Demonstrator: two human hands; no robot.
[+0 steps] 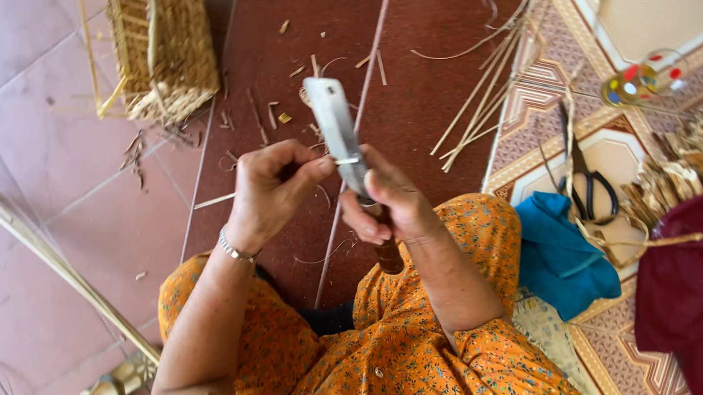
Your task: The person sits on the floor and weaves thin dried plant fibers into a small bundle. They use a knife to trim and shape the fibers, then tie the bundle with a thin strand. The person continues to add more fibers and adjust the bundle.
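Here the right hand (386, 207) is closed in a fist around the wooden handle of a broad knife (336, 132), whose flat grey blade points up and away from the person, its long axis running almost straight away from the body with a slight lean to the left. The left hand (271, 187) sits just beside the blade, thumb and fingers pinched shut on a thin bamboo sliver (347, 161) that lies crosswise against the blade's edge. Both hands are held above the lap of an orange flowered dress (364, 355). Below is a floor of dark red and pinkish tiles (26, 98), littered with shavings. A woven basket (164, 49) stands at the top left, long bamboo strips (481, 95) lie fanned across a patterned mat (615, 152) on the right, and black scissors (589, 183) rest near a blue cloth (557, 256).
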